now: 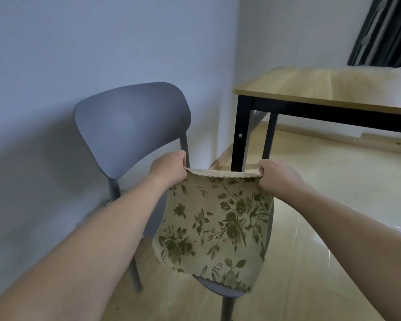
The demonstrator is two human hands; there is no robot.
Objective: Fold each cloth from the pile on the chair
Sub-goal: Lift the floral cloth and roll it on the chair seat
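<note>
Both hands pinching cloth (214, 224) top corners, left hand (169, 169), right hand (279, 178), cloth hanging over grey chair (132, 121), bench (322, 89) far right.

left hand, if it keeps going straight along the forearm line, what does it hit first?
Probably the grey chair's backrest. The left hand, pinching the floral cloth's top corner, points up and away toward the backrest's right edge and post. Depth is unclear; it might pass just right of it, toward the wall.

We find no legible text, label, brand, number or sign on any surface in this view.
</note>
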